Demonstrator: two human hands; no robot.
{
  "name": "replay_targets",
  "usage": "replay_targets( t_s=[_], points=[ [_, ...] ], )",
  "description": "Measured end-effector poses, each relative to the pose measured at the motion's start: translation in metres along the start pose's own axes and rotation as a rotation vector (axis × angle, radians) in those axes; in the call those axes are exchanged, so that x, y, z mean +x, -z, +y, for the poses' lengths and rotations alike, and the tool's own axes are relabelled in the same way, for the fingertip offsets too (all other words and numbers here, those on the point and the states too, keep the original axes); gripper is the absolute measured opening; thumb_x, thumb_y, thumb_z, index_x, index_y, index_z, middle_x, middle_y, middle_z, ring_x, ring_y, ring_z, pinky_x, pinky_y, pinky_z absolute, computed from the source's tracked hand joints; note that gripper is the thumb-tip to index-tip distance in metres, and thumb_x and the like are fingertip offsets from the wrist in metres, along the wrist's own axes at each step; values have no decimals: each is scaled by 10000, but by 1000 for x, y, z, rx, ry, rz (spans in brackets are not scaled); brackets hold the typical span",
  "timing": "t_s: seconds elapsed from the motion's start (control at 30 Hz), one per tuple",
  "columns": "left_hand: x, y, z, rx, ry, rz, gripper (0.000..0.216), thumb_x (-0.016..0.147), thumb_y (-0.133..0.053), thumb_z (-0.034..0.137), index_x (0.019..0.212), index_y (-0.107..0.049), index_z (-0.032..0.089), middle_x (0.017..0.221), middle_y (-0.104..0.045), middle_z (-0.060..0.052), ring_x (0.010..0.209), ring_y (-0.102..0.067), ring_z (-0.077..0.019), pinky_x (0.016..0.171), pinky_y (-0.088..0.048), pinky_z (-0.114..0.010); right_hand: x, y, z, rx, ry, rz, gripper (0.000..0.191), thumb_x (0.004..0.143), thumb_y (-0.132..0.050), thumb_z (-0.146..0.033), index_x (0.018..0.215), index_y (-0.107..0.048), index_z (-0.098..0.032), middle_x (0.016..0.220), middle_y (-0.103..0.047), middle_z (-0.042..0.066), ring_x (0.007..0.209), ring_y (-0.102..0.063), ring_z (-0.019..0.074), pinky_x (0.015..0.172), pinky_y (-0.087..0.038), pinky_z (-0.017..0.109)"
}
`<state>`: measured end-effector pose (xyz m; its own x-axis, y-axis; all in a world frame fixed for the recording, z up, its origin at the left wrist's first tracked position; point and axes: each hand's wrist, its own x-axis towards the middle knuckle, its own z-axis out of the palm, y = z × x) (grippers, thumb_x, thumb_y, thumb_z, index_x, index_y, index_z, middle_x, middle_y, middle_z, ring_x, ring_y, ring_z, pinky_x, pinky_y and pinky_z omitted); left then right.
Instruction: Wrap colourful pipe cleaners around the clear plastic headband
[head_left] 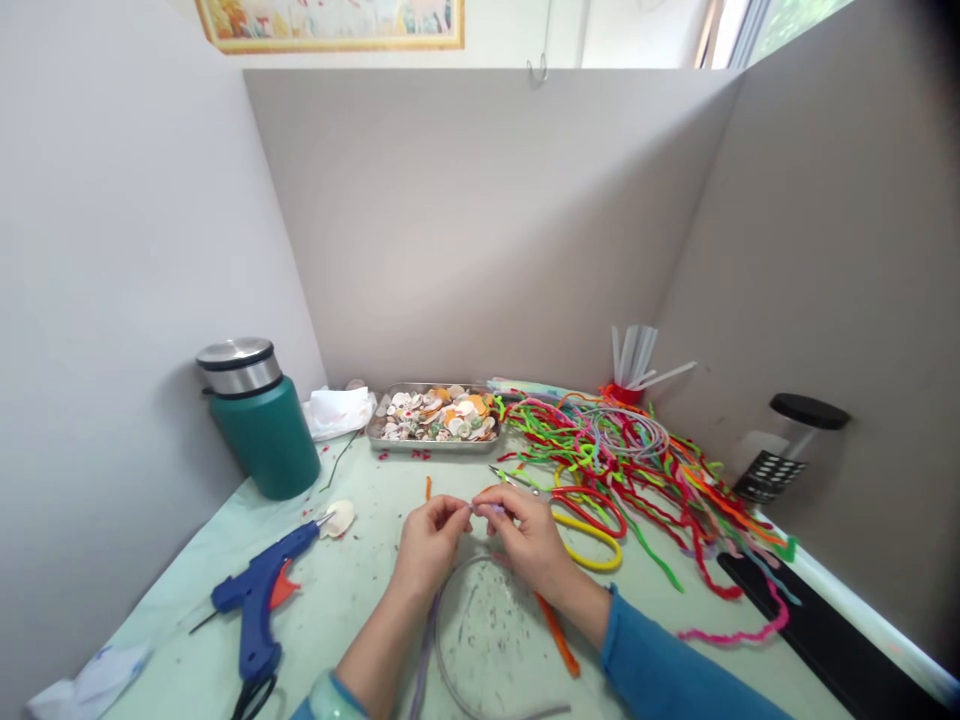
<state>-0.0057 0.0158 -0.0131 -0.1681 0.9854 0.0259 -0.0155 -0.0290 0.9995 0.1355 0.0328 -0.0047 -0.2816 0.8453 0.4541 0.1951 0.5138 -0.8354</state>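
Observation:
My left hand [429,545] and my right hand [534,540] meet over the middle of the table, fingertips pinched. Between them a small bit of light purple pipe cleaner [489,507] shows, mostly covered by my fingers. A purple strand [423,660] hangs below my left wrist; whether it is the same piece I cannot tell. Under my hands lies a grey curved band [442,640]. An orange pipe cleaner [556,635] passes beneath my right forearm. Just right of my right hand are scissors with red handles [611,510] and another yellow-handled pair [600,560].
A blue glue gun [259,600] rests at left, its nozzle by a pale shell [339,518]. Behind stand a green bottle [266,435], a metal tray [435,445] of shells and buttons, and a heap of coloured pipe cleaners [600,440]. A black-lidded jar [787,450] is right.

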Motion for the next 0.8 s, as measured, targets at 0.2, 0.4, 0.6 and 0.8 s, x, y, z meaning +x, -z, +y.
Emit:
replay_targets(
  t_s=[0.2,0.4,0.6,0.8],
  points=[
    [-7,3,13,-256,148,-261,261,653,-669,377,690,-568,139,540,-555,39,287,-258,-2,295,-158,-161,5,-2,8,293,-291,-19,200,785,-527,-338,828,-617,-166,547,-540,-26,482,-480,107,461,-379,211],
    [-7,5,18,-241,203,-253,311,627,-694,382,781,-596,130,535,-563,35,280,-241,7,302,-118,-162,9,1,10,381,-257,1,195,756,-568,-333,800,-623,-151,606,-569,-14,492,-478,89,475,-369,200],
    [-5,1,16,-69,127,-176,332,627,-674,430,750,-609,130,594,-606,7,304,-278,-6,307,-156,-165,9,0,12,327,-256,60,171,747,-576,-315,784,-633,-157,568,-533,-29,483,-462,93,461,-355,203],
    [1,3,6,54,14,-123,287,681,-630,416,717,-611,132,540,-601,6,324,-327,-32,346,-206,-172,6,-4,9,243,-303,28,188,746,-570,-335,827,-643,-182,594,-542,-26,502,-475,107,452,-363,210]
  ],
)
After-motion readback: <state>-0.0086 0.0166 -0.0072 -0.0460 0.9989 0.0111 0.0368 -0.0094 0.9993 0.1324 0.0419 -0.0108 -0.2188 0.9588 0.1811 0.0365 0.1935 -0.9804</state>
